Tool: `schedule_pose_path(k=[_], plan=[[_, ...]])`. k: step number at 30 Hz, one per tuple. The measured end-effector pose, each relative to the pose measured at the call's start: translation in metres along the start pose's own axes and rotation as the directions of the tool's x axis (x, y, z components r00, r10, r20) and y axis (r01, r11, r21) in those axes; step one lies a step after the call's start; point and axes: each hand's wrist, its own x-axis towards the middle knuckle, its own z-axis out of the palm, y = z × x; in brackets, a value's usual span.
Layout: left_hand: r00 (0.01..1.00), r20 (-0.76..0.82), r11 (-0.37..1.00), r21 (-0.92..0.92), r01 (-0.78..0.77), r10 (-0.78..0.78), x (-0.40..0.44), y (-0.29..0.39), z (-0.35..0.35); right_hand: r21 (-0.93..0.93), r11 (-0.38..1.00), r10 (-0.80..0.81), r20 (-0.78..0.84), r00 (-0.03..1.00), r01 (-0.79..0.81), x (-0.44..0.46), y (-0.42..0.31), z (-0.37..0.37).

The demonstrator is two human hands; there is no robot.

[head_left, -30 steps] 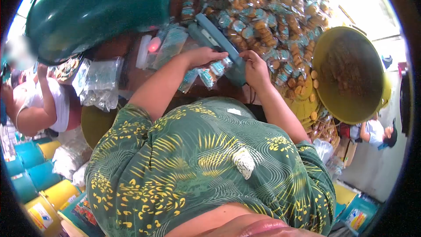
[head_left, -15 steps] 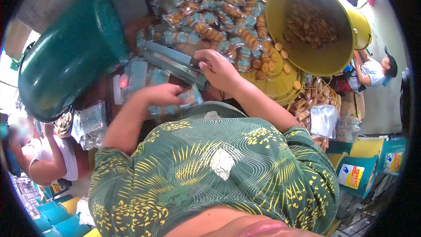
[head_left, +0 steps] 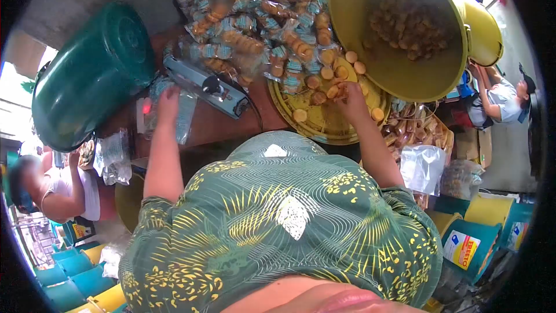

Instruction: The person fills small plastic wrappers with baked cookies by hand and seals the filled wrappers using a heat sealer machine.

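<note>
- I had the right hand [head_left: 351, 102] over the yellow lid [head_left: 325, 134], its fingers bent down and touching loose biscuits [head_left: 332, 91]; I couldn't tell whether any were pinched.
- Those biscuits lay at its fingertips, on the far-left side of the hand, well apart from the left. Being round and scattered, they showed no common long axis.
- My left hand [head_left: 168, 105] was nearer the clear wrappers [head_left: 186, 117], which ran lengthwise away from the body. It blurred, so I couldn't say if its fingers gripped one.
- Between the hands sat a blue-grey device [head_left: 225, 96], its long axis slanting from far left to near right; filled packets [head_left: 238, 42] were heaped beyond.
- A bucket label [head_left: 462, 249] at lower right seemed to read "EREETO", though I wasn't sure of the letters. The packets' teal print was too small to read.
</note>
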Motion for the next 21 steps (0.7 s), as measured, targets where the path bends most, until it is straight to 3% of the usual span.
schedule_pose_path(k=[1,3,5,8,11,12,13,14,17,19,20,21], plan=[[1.000,0.009,0.987,0.160,0.006,-0.008,-0.013,-0.015,0.011,0.079,0.997,0.027,-0.036,0.999,-0.024,-0.003,0.009,0.002],[0.988,-0.121,0.860,0.509,-0.018,0.092,-0.034,-0.041,0.032,0.037,0.999,-0.019,-0.043,0.999,0.021,-0.010,0.018,-0.002],[0.960,-0.164,0.731,0.680,-0.057,0.227,-0.023,-0.083,0.042,-0.003,0.999,-0.037,-0.039,0.999,0.037,-0.016,0.023,-0.004],[0.903,-0.030,0.443,0.878,-0.181,0.430,0.031,-0.188,0.042,-0.044,0.998,-0.039,-0.023,0.999,0.038,-0.019,0.023,-0.009],[0.870,0.402,0.138,0.881,-0.453,0.287,0.060,-0.216,0.016,-0.033,0.998,-0.053,-0.013,0.999,0.052,-0.019,0.020,-0.013],[0.961,0.196,0.511,0.816,-0.272,0.197,0.051,-0.197,0.013,-0.024,0.998,-0.056,-0.013,0.998,0.056,-0.020,0.020,-0.014],[0.999,0.030,0.792,0.609,-0.041,0.029,0.034,-0.162,0.010,-0.016,0.998,-0.058,-0.016,0.998,0.058,-0.020,0.020,-0.014],[0.980,-0.068,0.934,0.297,0.200,-0.188,0.020,-0.132,0.007,-0.003,0.999,-0.045,-0.019,0.999,0.045,-0.021,0.022,-0.014],[0.932,-0.081,0.924,-0.187,0.333,-0.352,0.012,-0.123,0.002,0.074,0.997,0.016,-0.001,1.000,-0.016,-0.026,0.030,-0.014],[0.973,-0.190,0.991,-0.001,0.130,-0.128,0.014,-0.120,-0.013,0.182,0.979,0.079,0.045,0.996,-0.086,-0.025,0.045,-0.012],[0.974,-0.227,0.995,0.097,0.025,-0.003,0.018,-0.118,-0.023,0.124,0.992,0.024,0.021,0.999,-0.027,-0.024,0.053,-0.014],[0.968,-0.247,0.992,-0.125,0.010,-0.041,0.015,-0.100,-0.030,0.063,0.998,-0.027,0.000,1.000,0.027,-0.023,0.062,-0.018]])
